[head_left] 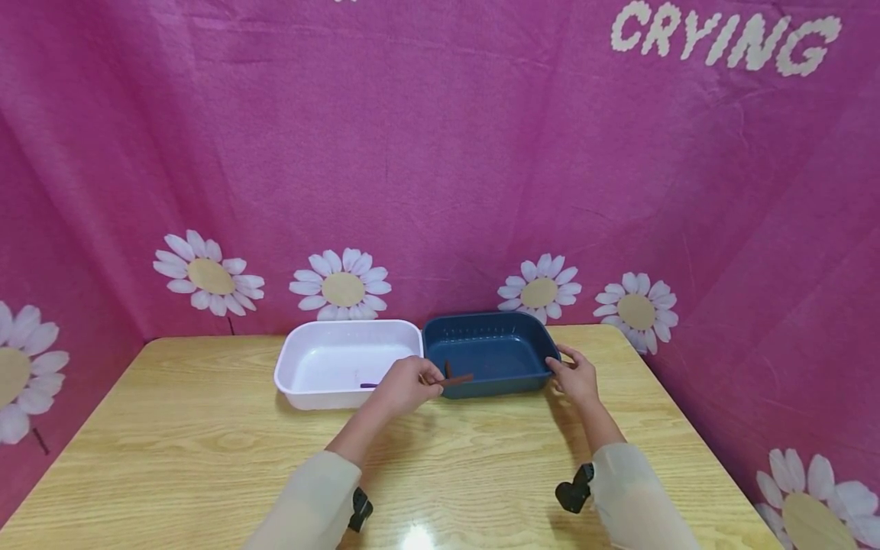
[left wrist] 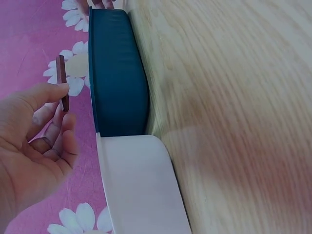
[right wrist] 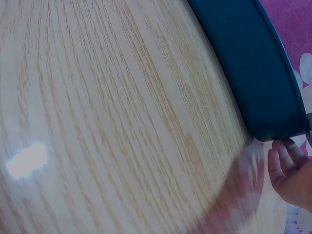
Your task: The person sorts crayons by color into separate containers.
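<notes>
My left hand (head_left: 406, 386) pinches a short, flat brown stick (left wrist: 62, 78) between thumb and fingers. It is over the near side of the dark blue plastic tub (head_left: 491, 386), close to where the two tubs meet. Another dark brown piece (head_left: 448, 368) shows inside the blue tub, just behind the held stick. My right hand (head_left: 576, 377) grips that tub's right end, thumb at the rim and fingers against the outer wall. To the left stands a white plastic tub (head_left: 323, 399), with a small purple piece (head_left: 368, 386) inside near its front wall.
Both tubs stand side by side, touching, towards the back of a wood-grain table (head_left: 440, 473). Behind and beside the table hangs a magenta cloth (head_left: 412, 153) printed with daisies and lettering.
</notes>
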A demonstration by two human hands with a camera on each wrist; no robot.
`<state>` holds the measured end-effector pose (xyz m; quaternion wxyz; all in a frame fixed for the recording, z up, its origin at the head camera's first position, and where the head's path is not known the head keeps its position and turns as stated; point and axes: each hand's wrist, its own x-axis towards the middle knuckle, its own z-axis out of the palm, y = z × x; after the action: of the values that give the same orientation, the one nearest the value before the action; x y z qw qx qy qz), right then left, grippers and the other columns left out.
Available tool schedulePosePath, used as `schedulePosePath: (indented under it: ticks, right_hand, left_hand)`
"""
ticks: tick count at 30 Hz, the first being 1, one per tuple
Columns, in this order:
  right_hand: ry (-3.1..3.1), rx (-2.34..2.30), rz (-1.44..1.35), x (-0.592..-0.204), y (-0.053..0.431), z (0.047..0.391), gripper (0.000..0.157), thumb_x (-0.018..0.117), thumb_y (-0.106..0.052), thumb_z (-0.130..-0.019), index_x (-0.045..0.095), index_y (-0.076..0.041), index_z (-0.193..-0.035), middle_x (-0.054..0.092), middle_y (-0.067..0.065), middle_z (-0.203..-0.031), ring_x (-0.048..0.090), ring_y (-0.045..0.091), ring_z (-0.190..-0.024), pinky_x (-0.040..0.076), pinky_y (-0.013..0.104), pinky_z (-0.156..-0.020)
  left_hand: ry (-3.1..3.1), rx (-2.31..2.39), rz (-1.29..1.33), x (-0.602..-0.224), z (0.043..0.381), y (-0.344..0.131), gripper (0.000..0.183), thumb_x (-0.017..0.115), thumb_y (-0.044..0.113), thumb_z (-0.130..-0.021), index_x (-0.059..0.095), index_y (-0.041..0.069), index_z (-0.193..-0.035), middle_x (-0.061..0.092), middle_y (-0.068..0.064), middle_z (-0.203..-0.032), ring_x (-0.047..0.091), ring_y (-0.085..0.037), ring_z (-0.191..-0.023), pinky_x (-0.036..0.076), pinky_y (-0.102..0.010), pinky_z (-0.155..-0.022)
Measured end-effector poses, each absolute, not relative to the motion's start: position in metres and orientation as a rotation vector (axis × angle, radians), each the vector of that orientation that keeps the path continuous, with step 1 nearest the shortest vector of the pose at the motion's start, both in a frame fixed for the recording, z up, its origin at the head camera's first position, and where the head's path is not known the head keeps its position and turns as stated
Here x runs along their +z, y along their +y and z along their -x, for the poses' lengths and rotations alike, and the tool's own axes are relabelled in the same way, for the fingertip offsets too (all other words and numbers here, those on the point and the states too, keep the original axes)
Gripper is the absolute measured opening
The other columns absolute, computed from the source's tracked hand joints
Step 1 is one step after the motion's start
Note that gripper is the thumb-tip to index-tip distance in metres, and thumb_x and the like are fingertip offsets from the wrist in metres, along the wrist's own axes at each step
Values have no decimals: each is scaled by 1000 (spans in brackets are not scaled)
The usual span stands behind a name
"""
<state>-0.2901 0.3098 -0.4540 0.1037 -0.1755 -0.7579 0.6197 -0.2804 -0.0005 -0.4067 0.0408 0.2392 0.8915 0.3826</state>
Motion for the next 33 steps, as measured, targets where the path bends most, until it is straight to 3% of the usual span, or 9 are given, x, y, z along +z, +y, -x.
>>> schedulePosePath:
  ticks: [8,18,24,33]
  right_hand:
    - [-2253,1827,533,-451,310,288,49,58,-13,-91,43,0,-136,61,11,-96,56,7,-57,47,21,-55]
    - [-2229,1842,518,-454,310,291,49,59,-12,-90,44,1,-135,63,1,-85,56,6,-56,45,20,-52]
    - [-2232,1822,530,-454,309,291,48,59,-12,-90,45,1,-134,63,6,-91,57,6,-59,45,19,-52]
    - [-2241,1813,541,-454,309,291,48,59,-13,-90,45,0,-134,61,4,-87,56,7,-55,46,20,-52]
  left_hand:
    - [2741,1140,-694,-399,287,6,10,67,13,-83,71,7,-91,64,-2,-81,53,-14,-74,45,-25,-64]
    - [2793,1080,-690,-398,296,13,10,67,14,-84,71,8,-90,65,-2,-83,55,-14,-78,47,-29,-72]
    - [2842,1029,-715,-399,298,19,11,68,15,-83,71,9,-91,64,-2,-84,56,-16,-81,47,-29,-73]
    - [2818,1070,-667,-406,300,26,11,67,14,-84,72,8,-92,66,-3,-85,57,-16,-81,47,-29,-74]
